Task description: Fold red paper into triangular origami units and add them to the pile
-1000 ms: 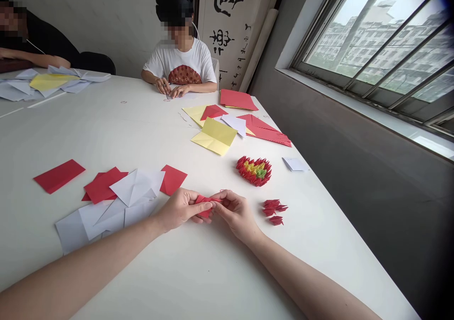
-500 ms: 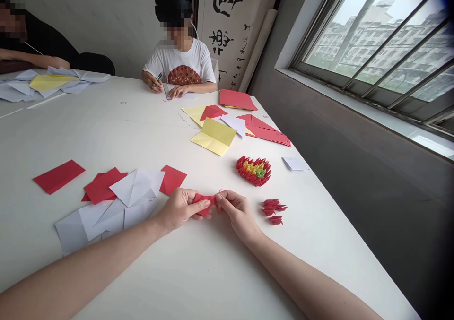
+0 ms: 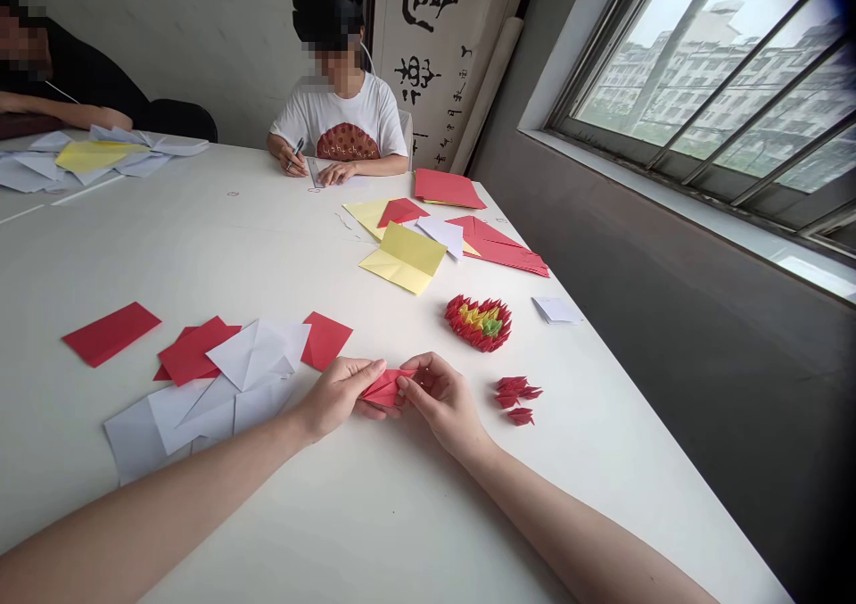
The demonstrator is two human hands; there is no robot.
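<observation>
A small folded red paper piece (image 3: pixel 386 385) is pinched between both my hands, low over the white table (image 3: pixel 267 247). My left hand (image 3: pixel 338 394) grips its left end with thumb and fingers closed. My right hand (image 3: pixel 441 399) pinches its right end with curled fingers. Just right of my right hand lie a few small folded red units (image 3: pixel 514 396). Beyond them sits a red, yellow and green modular paper model (image 3: pixel 480 321).
Red and white sheets (image 3: pixel 220 363) lie to my left, yellow, red and white sheets (image 3: pixel 428 234) farther back. A person in a white shirt (image 3: pixel 341 122) works at the far end. Another person's arm (image 3: pixel 73 113) rests at the far left. The table edge runs along the right.
My fingers have shifted on the red piece, which now lies flatter and points left. The far person's hand now holds a pen.
</observation>
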